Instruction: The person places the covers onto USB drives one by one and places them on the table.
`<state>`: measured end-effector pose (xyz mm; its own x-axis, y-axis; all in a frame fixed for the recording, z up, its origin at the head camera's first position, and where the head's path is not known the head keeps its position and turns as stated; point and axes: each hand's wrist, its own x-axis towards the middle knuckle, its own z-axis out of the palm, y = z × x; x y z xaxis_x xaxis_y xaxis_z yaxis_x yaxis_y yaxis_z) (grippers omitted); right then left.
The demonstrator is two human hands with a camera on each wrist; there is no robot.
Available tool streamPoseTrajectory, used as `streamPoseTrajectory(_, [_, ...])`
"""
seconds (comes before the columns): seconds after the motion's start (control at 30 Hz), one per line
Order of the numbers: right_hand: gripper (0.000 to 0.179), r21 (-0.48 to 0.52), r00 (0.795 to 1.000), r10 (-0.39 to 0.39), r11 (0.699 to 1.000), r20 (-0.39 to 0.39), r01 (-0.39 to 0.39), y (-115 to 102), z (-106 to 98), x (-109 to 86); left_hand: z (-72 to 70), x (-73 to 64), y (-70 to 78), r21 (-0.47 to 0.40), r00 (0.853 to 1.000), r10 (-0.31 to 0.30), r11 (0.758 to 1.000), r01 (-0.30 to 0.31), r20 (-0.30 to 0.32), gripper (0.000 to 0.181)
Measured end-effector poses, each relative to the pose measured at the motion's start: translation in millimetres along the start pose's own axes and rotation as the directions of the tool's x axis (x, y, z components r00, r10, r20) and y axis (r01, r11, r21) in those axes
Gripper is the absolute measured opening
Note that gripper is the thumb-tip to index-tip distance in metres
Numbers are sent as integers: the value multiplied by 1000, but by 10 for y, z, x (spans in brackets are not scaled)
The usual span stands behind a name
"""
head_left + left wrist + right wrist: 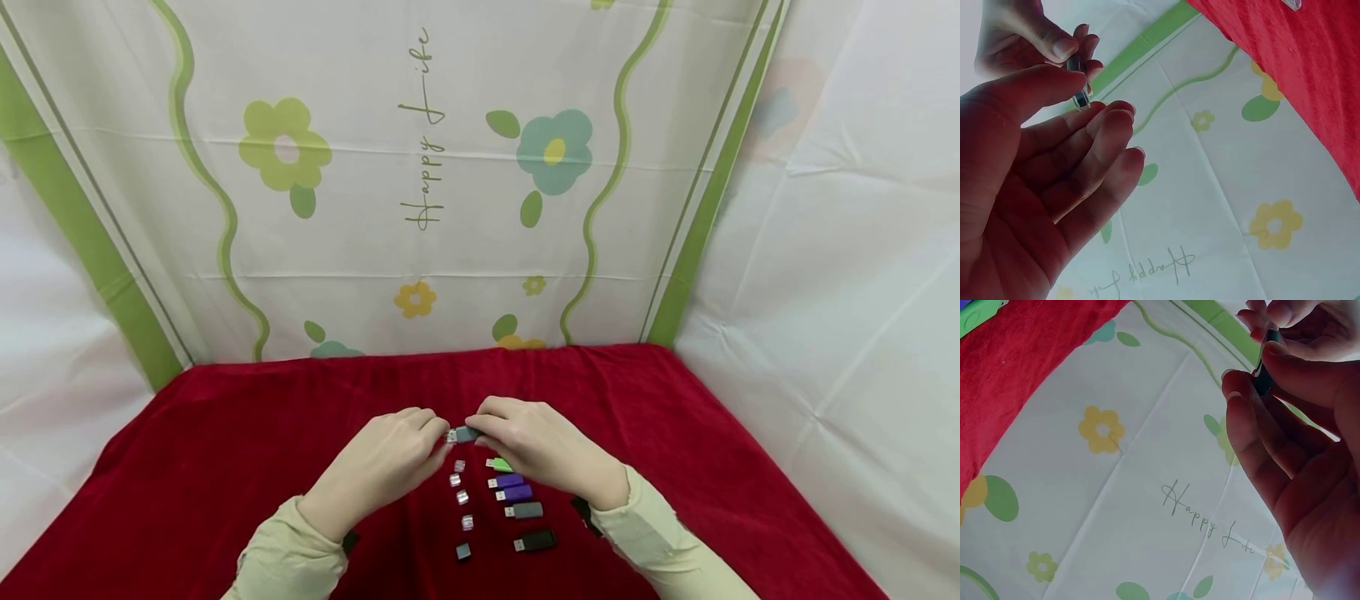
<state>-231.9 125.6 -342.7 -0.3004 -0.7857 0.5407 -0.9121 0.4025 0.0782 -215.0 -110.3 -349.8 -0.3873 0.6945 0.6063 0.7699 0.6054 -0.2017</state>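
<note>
A grey USB stick [467, 434] is held up over the red cloth, between both hands. My right hand [536, 442] pinches its body with thumb and fingers, which partly cover it. At the stick's metal plug, my left hand [390, 458] pinches a small clear cap [448, 437] with the thumb and fingertips. In the left wrist view, the dark stick [1075, 64] passes from the right fingers to my left thumb tip. The right wrist view shows the stick [1264, 369] between the right thumb and fingers.
Below the hands, several USB sticks lie in a column with plugs facing left: green [500, 465], purple [514, 493], grey [525, 510] and black [537, 541]. Left of them runs a column of clear caps [462, 497], with a grey cap [463, 551] nearest me. A printed curtain [360, 233] stands behind the table.
</note>
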Motion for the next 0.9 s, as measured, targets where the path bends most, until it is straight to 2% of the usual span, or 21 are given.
streamPoseTrajectory(0.23, [13,-5,1000,8,1000,12,-8,1,7,-1,7,-15,0,-7,999,-16,1000,16,33,14])
streamPoseTrajectory(0.37, [12,-12,1000,11,1000,14,-11,3,12,-2,8,-13,-5,-3,999,-2,1000,2,39,15])
streamPoseTrajectory(0.9, [19,-23,1000,-12,1000,-22,11,-13,8,9,-55,-7,-23,-6,999,38,999,-38,10,22])
